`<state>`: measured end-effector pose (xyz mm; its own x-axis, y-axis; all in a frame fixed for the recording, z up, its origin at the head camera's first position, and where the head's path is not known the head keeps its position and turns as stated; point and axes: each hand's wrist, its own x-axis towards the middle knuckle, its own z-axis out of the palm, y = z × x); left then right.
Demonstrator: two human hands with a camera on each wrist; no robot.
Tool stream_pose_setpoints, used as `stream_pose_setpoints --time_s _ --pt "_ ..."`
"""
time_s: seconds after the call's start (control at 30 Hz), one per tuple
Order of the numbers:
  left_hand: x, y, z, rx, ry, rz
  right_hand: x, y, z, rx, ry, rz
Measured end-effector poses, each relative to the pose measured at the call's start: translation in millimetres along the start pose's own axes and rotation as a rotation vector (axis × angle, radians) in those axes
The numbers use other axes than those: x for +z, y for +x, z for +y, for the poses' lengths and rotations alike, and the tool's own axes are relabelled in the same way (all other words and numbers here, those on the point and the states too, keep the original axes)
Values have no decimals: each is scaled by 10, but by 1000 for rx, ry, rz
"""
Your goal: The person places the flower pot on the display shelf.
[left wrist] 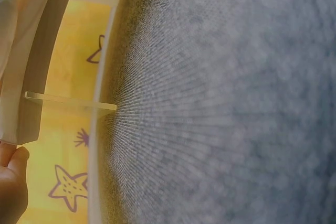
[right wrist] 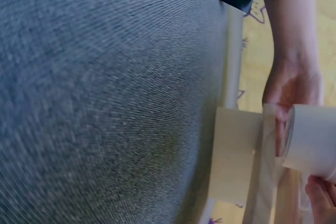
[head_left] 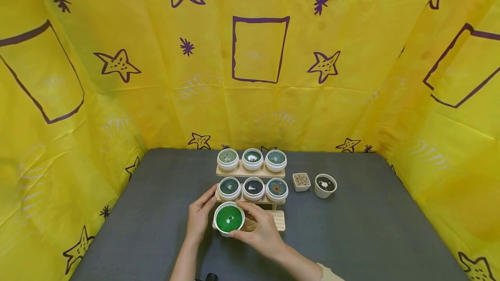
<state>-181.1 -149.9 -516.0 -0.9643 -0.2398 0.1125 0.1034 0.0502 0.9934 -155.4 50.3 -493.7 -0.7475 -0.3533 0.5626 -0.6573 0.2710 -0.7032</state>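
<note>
My right hand [head_left: 262,231] grips a white cup with a bright green filling [head_left: 222,217] between thumb and fingers, at the front of a three-tier wooden stand [head_left: 279,219]. The cup is in front of the lowest shelf; whether it touches the shelf cannot be seen. At the stand's left end, my left hand [head_left: 198,218] holds the edge near the middle shelf. In the right wrist view the white cup [right wrist: 313,142] appears side-on. The left wrist view shows the left hand [left wrist: 11,190] against the shelf's end [left wrist: 29,124].
Several white pots with green, blue-grey and dark fillings, such as the front left pot [head_left: 229,187], stand on the upper two shelves. Right of the stand are a small square dish of tan bits [head_left: 301,181] and a dark-filled white cup [head_left: 325,192]. Yellow patterned cloth [head_left: 258,112] encloses the grey table [head_left: 363,229].
</note>
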Motion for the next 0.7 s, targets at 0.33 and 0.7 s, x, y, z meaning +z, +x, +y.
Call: stream_pose_setpoints --time_s 0.33,0.7 --pt "-5 -2 -6 -6 -1 -13 56 6 56 25 -34 5" --pt "-3 2 3 -3 0 -7 90 34 57 92 -23 3"
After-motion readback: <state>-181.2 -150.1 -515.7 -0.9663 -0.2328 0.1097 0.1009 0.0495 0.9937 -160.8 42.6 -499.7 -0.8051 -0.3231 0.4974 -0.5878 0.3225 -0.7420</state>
